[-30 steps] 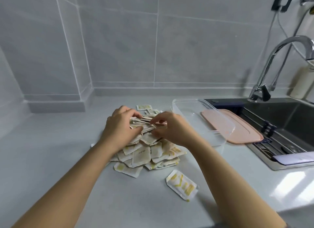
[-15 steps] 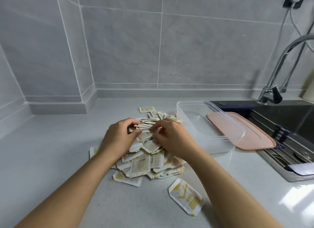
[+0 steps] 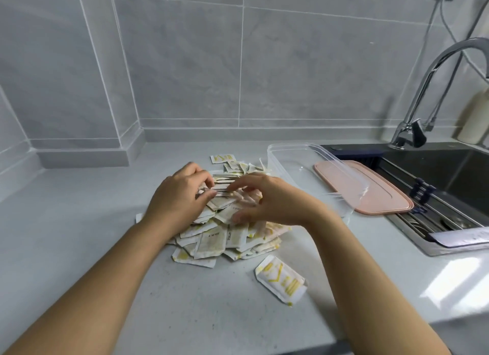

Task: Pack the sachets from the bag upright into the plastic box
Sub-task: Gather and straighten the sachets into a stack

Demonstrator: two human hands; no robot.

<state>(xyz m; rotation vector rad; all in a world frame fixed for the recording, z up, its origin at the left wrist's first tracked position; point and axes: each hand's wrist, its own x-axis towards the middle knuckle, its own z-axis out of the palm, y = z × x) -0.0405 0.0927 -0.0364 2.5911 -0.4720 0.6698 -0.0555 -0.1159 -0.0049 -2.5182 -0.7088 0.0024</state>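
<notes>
A heap of white sachets with yellow print (image 3: 214, 242) lies on the grey counter in front of me. My left hand (image 3: 177, 198) rests on the heap's left top and grips a stack of sachets (image 3: 221, 186) held edge-on. My right hand (image 3: 267, 200) hovers over the heap's right side, fingers spread and blurred, touching the stack's right end. The clear plastic box (image 3: 296, 164) stands to the right of the heap with nothing visible inside. One sachet (image 3: 281, 279) lies alone at the near right.
A pink lid (image 3: 375, 190) lies right of the box at the edge of the dark sink (image 3: 449, 174). A chrome tap (image 3: 428, 90) rises behind it. Tiled walls close off the back and left. One sachet (image 3: 223, 158) lies behind the heap.
My right hand has loosened from the stack and spread its fingers over the heap. The left hand keeps its hold on the stack. The camera has shifted slightly.
</notes>
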